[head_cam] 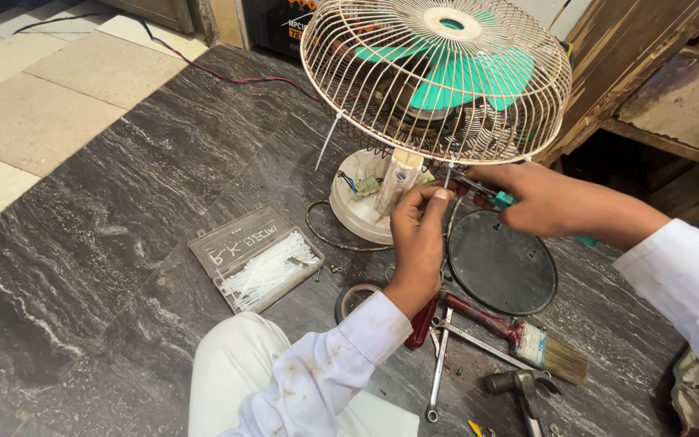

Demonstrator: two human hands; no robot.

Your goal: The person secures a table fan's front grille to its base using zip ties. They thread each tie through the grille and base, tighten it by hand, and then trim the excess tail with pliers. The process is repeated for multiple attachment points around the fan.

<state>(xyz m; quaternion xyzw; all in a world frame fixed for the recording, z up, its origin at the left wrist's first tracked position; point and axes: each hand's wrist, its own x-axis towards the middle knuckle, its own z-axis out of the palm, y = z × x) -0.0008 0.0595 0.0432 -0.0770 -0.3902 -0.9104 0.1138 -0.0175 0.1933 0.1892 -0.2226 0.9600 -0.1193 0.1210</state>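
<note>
Pinching a white cable tie (447, 175) beneath the cream fan cage (437, 77).

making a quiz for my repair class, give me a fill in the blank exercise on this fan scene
1. The fan blades behind the wire guard are ____ in colour.
2. The right hand holds a small tool with ____ handles.
3. The clear plastic box holds white cable ____.
4. The paintbrush lies beside a round ____ plate.

Missing words: green; green; ties; black

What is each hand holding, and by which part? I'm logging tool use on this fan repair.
The right hand holds teal-handled pliers by the handles. The left hand pinches the loose end of a white cable tie at the fan guard rim.
</note>
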